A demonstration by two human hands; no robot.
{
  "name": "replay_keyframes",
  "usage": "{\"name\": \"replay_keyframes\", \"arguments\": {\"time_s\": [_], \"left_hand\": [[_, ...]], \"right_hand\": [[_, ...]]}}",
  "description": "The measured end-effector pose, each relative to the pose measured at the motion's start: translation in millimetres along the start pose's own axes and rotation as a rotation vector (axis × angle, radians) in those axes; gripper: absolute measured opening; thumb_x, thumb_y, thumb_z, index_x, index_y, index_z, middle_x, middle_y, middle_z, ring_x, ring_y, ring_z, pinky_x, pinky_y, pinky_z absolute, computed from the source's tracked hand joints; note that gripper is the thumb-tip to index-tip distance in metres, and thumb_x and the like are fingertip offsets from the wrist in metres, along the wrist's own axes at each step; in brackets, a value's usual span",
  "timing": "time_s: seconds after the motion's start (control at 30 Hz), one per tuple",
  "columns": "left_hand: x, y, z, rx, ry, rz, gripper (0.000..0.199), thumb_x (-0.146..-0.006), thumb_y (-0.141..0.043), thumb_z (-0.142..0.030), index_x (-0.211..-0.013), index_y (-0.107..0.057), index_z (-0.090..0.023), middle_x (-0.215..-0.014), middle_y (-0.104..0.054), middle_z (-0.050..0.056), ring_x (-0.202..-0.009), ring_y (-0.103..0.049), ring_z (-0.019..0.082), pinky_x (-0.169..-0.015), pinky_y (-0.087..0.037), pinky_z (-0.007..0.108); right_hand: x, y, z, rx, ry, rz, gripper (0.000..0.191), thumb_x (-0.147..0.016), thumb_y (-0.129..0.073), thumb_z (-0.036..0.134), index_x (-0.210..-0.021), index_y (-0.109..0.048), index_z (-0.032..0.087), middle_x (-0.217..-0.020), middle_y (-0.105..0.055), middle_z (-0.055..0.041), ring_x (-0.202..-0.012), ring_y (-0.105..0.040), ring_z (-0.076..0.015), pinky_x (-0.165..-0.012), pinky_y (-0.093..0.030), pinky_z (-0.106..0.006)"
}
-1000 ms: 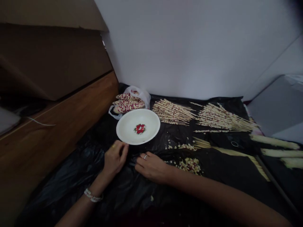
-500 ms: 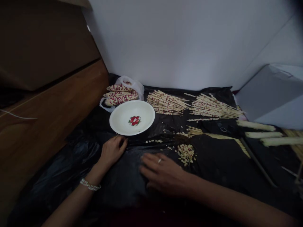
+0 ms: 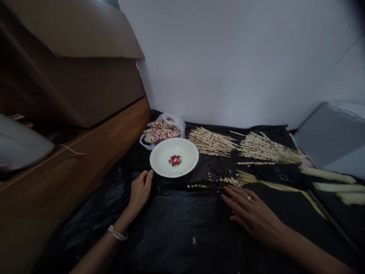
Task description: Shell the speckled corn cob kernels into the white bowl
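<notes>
While the right hand (image 3: 252,211) lies palm down with its fingers stretched and slightly parted, I see nothing in its grasp; its fingertips sit just beside the loose corn kernels (image 3: 232,181). Near the enamel bowl (image 3: 159,158), just off the rim, the left hand (image 3: 141,190) has its fingers bent and thumb close in, and I can't tell whether it pinches anything. Under both hands spreads the black plastic sheet (image 3: 171,224), reaching back to the wall.

As I judge it, handling the plastic is the step in hand. Doing it well means letting the left hand anchor the sheet, keeping the right palm low and light, and working clear of the kernels so none get scattered.

Counting up from where I stand: one bowl, one white plastic bag (image 3: 179,125), and perhaps three speckled corn cobs (image 3: 161,134) in it, though the light is dim and they overlap. Two bundles of threaded corn skewers (image 3: 209,141) lie along the back, plus two stray skewers (image 3: 256,163) apart from them. One sheaf of bare sticks (image 3: 246,177) is too tight to count. Three stripped cobs (image 3: 327,175) show at the far right, and one small hoop (image 3: 283,177) lies near them.
</notes>
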State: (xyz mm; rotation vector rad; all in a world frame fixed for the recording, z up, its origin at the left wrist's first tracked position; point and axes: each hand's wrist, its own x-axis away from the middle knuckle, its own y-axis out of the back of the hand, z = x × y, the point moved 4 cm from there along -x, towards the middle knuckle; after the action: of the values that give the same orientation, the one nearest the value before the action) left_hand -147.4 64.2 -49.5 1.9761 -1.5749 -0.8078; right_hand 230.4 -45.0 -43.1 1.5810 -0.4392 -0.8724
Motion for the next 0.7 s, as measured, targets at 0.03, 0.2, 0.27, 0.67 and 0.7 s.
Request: {"name": "replay_keyframes", "arguments": {"time_s": [0.03, 0.2, 0.27, 0.67, 0.7], "left_hand": [[-6.5, 5.0, 1.9, 0.035, 0.047, -0.025, 0.043, -0.095, -0.038, -0.058, -0.075, -0.051, -0.022, -0.058, -0.057, -0.002, -0.059, -0.058, 0.018, -0.060, -0.043, 0.029], [-48.6, 5.2, -0.3, 0.205, 0.127, 0.020, 0.041, -0.087, -0.051, -0.055, -0.106, -0.054, -0.019, -0.056, -0.061, -0.004, -0.047, -0.059, 0.018, -0.046, -0.043, 0.027], [-60.0, 0.9, -6.6, 0.253, 0.136, 0.072, 0.037, -0.082, -0.057, -0.050, -0.100, -0.056, -0.018, -0.053, -0.060, -0.004, -0.043, -0.057, 0.017, -0.041, -0.041, 0.025], [26.7, -9.8, -18.2, 0.513, 0.299, 0.352, 0.054, -0.076, -0.065, -0.062, -0.107, -0.048, -0.021, -0.056, -0.058, -0.008, -0.031, -0.043, 0.008, -0.031, -0.026, 0.017], [33.5, -16.1, -15.4, 0.539, 0.312, 0.371, 0.055, -0.075, -0.065, -0.063, -0.107, -0.049, -0.021, -0.056, -0.059, -0.008, -0.030, -0.042, 0.007, -0.030, -0.026, 0.017]], "right_hand": [[-17.3, 0.9, -2.8, -0.061, -0.030, -0.053, 0.044, -0.097, -0.053, 0.028, -0.141, -0.055, 0.021, -0.143, -0.059, -0.0143, -0.132, -0.054, -0.0310, -0.102, -0.049, -0.052], [-126.2, -19.8, -45.6, -0.707, -0.508, -0.192, 0.037, -0.094, -0.050, 0.035, -0.124, -0.064, 0.018, -0.111, -0.072, -0.0146, -0.106, -0.066, -0.0286, -0.100, -0.048, -0.054], [-164.8, -31.5, -53.0, -0.813, -0.532, -0.133, 0.040, -0.094, -0.046, 0.039, -0.122, -0.063, 0.017, -0.084, -0.073, -0.0077, -0.076, -0.070, -0.0231, -0.079, -0.058, -0.046], [-89.5, -38.8, -28.6, -1.262, -0.845, -0.006, 0.083, -0.076, -0.064, 0.063, -0.143, -0.043, 0.019, -0.058, -0.058, 0.0046, -0.042, -0.053, -0.0153, -0.040, -0.041, -0.027], [-77.2, -44.9, -26.4, -1.255, -0.878, -0.005, 0.083, -0.077, -0.064, 0.063, -0.144, -0.043, 0.020, -0.059, -0.059, 0.0037, -0.042, -0.053, -0.0156, -0.040, -0.041, -0.028]]}}
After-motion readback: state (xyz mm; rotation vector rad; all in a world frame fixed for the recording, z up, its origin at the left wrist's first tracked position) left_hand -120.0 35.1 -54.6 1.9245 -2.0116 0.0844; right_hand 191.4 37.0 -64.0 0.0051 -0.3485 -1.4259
